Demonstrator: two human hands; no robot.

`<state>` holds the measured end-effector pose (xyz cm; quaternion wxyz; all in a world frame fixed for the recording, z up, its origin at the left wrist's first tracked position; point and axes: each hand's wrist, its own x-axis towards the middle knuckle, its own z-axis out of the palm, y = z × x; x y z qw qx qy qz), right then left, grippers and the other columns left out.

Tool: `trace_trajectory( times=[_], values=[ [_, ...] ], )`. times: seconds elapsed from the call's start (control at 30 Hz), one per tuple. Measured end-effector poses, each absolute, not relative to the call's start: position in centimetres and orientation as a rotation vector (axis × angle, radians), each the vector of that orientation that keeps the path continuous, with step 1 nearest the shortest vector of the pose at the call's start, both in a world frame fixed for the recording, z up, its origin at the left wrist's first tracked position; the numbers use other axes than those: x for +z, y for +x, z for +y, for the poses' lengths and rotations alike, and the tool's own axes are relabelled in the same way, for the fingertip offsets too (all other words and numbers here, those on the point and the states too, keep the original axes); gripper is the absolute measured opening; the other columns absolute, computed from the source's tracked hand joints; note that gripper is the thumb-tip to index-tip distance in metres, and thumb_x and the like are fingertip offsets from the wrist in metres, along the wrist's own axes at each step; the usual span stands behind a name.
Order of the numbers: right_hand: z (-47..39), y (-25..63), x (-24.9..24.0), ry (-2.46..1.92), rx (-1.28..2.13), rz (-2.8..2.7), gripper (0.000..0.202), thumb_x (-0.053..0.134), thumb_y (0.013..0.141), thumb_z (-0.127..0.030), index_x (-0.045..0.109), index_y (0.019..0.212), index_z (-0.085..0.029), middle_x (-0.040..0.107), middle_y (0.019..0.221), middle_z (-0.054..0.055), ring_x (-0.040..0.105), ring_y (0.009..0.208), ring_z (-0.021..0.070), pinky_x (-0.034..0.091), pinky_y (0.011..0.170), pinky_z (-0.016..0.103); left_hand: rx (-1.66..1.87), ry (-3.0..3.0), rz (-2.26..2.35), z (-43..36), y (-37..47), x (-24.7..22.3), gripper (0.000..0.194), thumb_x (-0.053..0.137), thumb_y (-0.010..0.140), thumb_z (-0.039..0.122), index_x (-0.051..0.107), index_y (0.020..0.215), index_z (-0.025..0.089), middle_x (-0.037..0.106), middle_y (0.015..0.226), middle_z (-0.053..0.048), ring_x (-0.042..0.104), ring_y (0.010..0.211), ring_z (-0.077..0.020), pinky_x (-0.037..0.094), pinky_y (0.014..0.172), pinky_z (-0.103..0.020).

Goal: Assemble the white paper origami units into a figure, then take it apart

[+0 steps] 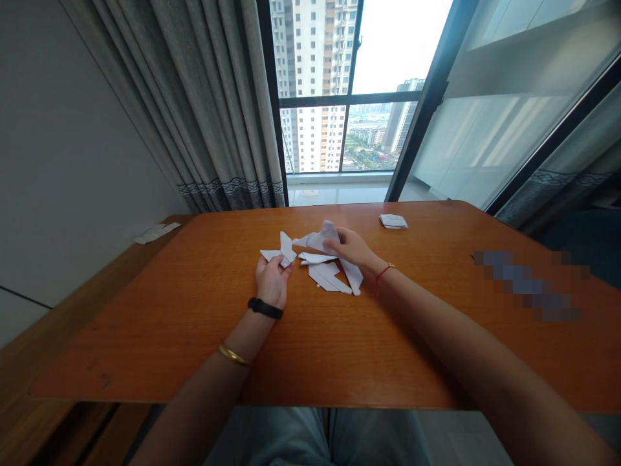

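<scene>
My left hand (272, 283) is closed on a small folded paper piece (286, 250) with pointed flaps, held just above the table. To its right, my right hand (350, 247) pinches a folded white paper piece (315, 241) between thumb and fingers. Below that hand lies a loose heap of folded paper pieces (328, 277), some flat and some angled. How the heap's pieces overlap is partly hidden by the right hand.
The orange-brown wooden table (194, 336) spreads around both hands. A small stack of white paper (393, 221) lies at the back right. A blurred-out patch (528, 281) covers something on the right side. White paper strips (157, 233) lie at the far left, by the wall.
</scene>
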<state>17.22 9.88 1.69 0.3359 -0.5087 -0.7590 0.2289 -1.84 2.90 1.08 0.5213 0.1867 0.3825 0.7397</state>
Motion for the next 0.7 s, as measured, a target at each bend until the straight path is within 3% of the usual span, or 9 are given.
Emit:
trace_trajectory(
  times=[0.17,0.27,0.37,0.5,0.6,0.7],
  values=[
    [10.8,19.0,1.7,-1.473,0.677,-1.842,0.038,0.056,0.083,-0.031,0.056,0.115,-0.011,0.067,0.1,0.011,0.062,0.084,0.0198,0.047,0.073,0.03,1.739,0.471,0.907,2.9,-1.7,0.7,0.019,0.057,0.067,0.005,0.054,0.082,0.017,0.065,0.081,-0.002,0.063,0.075,-0.0145,0.05,0.066,-0.027],
    [10.1,19.1,1.7,-1.6,0.304,-1.79,0.048,0.06,0.08,-0.031,0.05,0.123,-0.011,0.06,0.112,0.017,0.057,0.1,0.0269,0.043,0.086,0.04,1.743,0.474,0.907,3.0,-1.7,0.6,0.02,0.057,0.067,0.005,0.054,0.082,0.017,0.065,0.081,-0.002,0.063,0.076,-0.014,0.05,0.066,-0.026],
    [8.3,18.0,1.8,-1.476,0.036,-2.08,0.043,0.06,0.08,-0.04,0.056,0.117,-0.018,0.059,0.116,0.013,0.051,0.108,0.0272,0.038,0.093,0.041,1.747,0.491,0.905,3.0,-1.7,0.5,0.02,0.058,0.068,0.005,0.055,0.084,0.017,0.065,0.083,-0.003,0.063,0.077,-0.0143,0.05,0.067,-0.027],
    [6.4,15.5,0.9,-1.261,0.032,-2.504,0.063,0.063,0.073,-0.056,0.052,0.125,-0.022,0.058,0.122,0.01,0.049,0.113,0.0304,0.035,0.094,0.044,1.721,0.524,0.914,2.9,-1.7,0.6,0.022,0.058,0.068,0.005,0.055,0.086,0.017,0.065,0.083,-0.003,0.063,0.077,-0.0141,0.05,0.068,-0.027],
    [6.8,14.8,0.4,-1.354,0.054,-2.505,0.038,0.046,0.089,-0.045,0.058,0.115,-0.02,0.064,0.111,0.01,0.056,0.103,0.0265,0.037,0.089,0.039,1.72,0.521,0.931,2.8,-1.7,0.6,0.021,0.059,0.068,0.007,0.055,0.085,0.017,0.065,0.083,-0.002,0.063,0.075,-0.0136,0.05,0.067,-0.026],
    [7.8,15.5,1.0,-1.472,0.094,-2.321,0.033,0.041,0.093,-0.037,0.057,0.115,-0.02,0.065,0.107,0.011,0.059,0.097,0.0237,0.039,0.084,0.035,1.713,0.523,0.932,2.7,-1.7,0.7,0.021,0.059,0.068,0.007,0.055,0.086,0.017,0.064,0.084,-0.002,0.062,0.076,-0.0136,0.05,0.067,-0.026]
  ],
)
